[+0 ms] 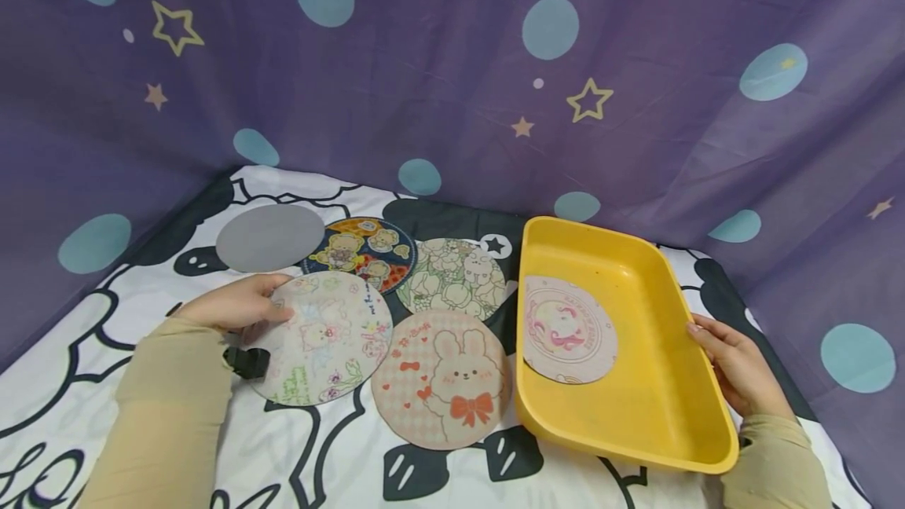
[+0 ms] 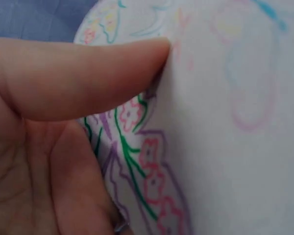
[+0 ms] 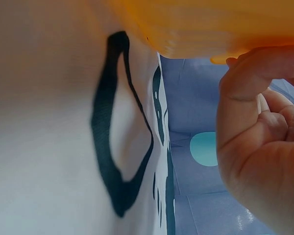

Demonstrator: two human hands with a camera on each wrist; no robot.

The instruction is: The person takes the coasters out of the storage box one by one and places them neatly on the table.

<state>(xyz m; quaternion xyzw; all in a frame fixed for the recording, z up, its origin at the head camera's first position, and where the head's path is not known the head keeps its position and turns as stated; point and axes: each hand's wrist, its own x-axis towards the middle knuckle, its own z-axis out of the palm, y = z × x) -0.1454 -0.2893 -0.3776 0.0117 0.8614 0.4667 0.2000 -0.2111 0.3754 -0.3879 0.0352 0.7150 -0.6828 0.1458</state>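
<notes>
My left hand (image 1: 236, 302) pinches the left edge of a round white mat (image 1: 332, 344) with coloured doodles, thumb on top. The left wrist view shows the thumb (image 2: 88, 73) lying on its drawn flowers, the mat's surface filling the right side. On the far side, my right hand (image 1: 738, 364) holds the right rim of a yellow plastic tray (image 1: 650, 407), fingertips over the edge. From the right wrist, curled fingers (image 3: 245, 93) show against the tray's underside. A round pink unicorn mat (image 1: 569, 332) lies inside the tray, leaning on its left wall.
Several round mats lie left of the tray: a pink checked rabbit mat (image 1: 445, 383), a green-line patterned one (image 1: 452, 277), a dark blue bear one (image 1: 371, 250) and a plain grey one (image 1: 269, 238). The black-and-white cloth (image 1: 297, 462) meets a purple curtain (image 1: 452, 85) behind.
</notes>
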